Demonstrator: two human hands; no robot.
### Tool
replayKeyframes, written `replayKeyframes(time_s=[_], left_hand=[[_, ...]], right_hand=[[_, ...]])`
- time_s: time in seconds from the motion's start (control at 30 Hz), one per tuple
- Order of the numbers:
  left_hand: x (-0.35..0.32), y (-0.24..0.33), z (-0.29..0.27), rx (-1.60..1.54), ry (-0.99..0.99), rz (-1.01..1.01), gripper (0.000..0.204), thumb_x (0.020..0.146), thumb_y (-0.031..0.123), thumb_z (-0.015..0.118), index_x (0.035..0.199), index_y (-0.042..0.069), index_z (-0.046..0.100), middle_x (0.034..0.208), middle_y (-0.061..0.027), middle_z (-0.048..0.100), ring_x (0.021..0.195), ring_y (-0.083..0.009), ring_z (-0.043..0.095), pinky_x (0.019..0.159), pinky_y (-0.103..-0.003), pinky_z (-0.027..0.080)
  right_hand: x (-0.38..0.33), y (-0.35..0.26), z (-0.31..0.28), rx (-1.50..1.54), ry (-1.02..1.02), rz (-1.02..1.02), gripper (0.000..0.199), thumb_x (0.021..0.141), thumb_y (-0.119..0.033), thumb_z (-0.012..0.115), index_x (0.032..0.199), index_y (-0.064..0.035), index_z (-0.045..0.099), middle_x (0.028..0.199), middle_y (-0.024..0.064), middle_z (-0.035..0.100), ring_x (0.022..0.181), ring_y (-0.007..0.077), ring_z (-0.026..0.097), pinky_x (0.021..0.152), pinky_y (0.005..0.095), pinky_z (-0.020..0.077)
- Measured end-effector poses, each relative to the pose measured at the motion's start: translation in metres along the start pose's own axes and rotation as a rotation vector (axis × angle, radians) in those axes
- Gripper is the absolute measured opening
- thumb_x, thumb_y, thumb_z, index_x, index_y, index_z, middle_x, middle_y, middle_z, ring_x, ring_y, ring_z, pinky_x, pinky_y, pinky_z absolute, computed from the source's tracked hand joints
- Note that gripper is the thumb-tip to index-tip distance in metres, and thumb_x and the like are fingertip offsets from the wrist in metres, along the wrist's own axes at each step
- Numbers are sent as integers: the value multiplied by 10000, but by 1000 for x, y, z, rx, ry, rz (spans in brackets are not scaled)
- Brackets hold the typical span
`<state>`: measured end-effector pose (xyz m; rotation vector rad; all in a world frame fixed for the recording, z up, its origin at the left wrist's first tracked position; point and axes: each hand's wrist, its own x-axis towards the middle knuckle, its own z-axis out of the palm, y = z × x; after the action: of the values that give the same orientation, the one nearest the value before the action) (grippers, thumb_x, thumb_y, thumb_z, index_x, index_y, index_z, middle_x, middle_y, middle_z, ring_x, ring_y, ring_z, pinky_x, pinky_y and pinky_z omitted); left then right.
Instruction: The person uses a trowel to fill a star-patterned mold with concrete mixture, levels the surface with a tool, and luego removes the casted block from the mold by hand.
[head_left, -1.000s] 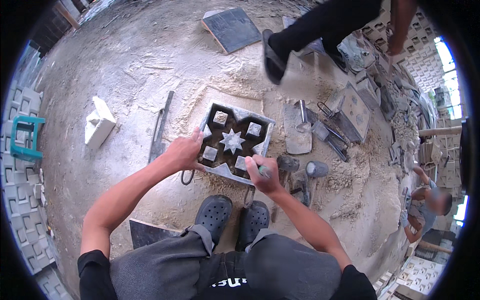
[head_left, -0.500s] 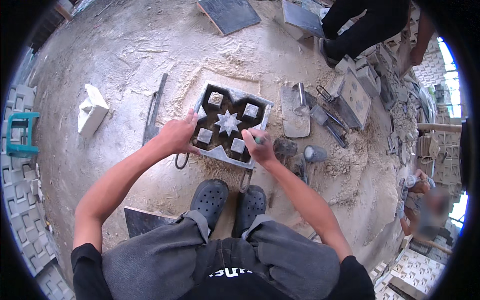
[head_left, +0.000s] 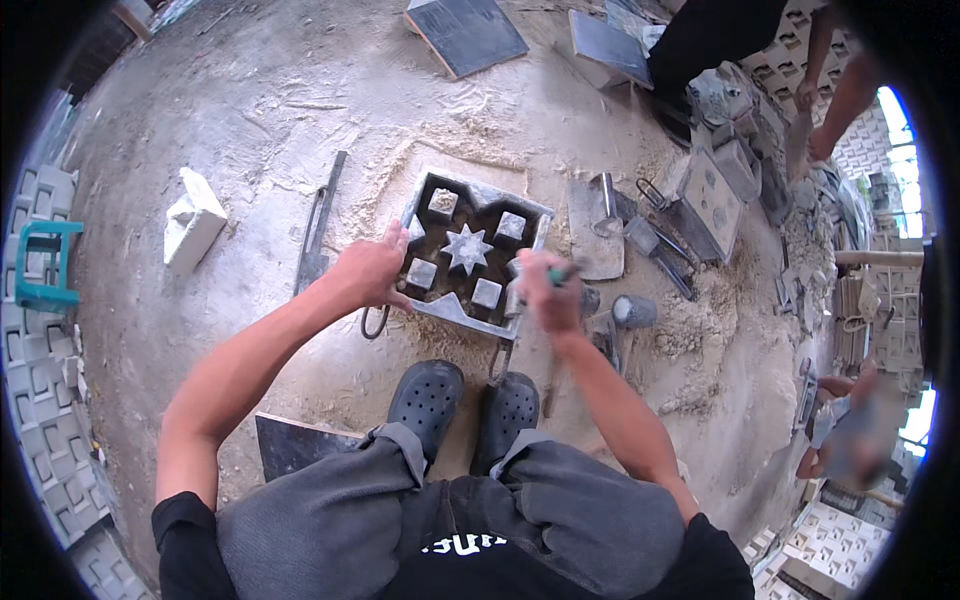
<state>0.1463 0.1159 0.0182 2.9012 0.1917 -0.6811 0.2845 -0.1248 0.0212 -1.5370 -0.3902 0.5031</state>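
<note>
A square grey metal mould (head_left: 548,225) sits on the dusty floor in front of my feet. Inside it stand an eight-pointed star block (head_left: 466,249) and several small square blocks (head_left: 487,293) at its corners, with dark gaps between. My left hand (head_left: 372,270) grips the mould's left wall, thumb and fingers apart along it. Just beyond the right wall, my right hand (head_left: 550,290) is closed around a small tool with a green part (head_left: 558,275); motion blur hides its working end. Wire loop handles (head_left: 375,322) stick out at the mould's near side.
On the right lie a hammer (head_left: 655,252), a grey cylinder (head_left: 633,311), a flat plate (head_left: 598,250), another mould (head_left: 703,205) and heaped sand (head_left: 695,335). Left are a slotted metal bar (head_left: 322,215), a white block (head_left: 194,225) and a teal stool (head_left: 48,265). Other people work at the right.
My right hand has moved right, off the mould's near-right corner, with the green tool. My left hand stays on the mould's left wall. The whole view has shifted slightly.
</note>
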Motion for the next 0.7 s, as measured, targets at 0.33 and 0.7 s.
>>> replayKeyframes(time_s=[0.33,0.7], left_hand=[[-9,-5,8,-153,55,18,1209,632,610,818,1485,-44,264,1533,-301,279,1042,-445,633,896,-469,525],[-4,-11,6,-103,70,102,1204,667,720,721,1455,-90,305,1477,-337,348,815,-433,684,730,-466,563]], right_hand=[[-31,-12,-116,188,172,464,399,960,-314,620,624,-178,454,508,-62,368,447,97,353,503,304,358],[-104,92,-134,-1027,-157,643,471,900,-433,653,944,36,670,808,249,671,800,415,656,730,431,496]])
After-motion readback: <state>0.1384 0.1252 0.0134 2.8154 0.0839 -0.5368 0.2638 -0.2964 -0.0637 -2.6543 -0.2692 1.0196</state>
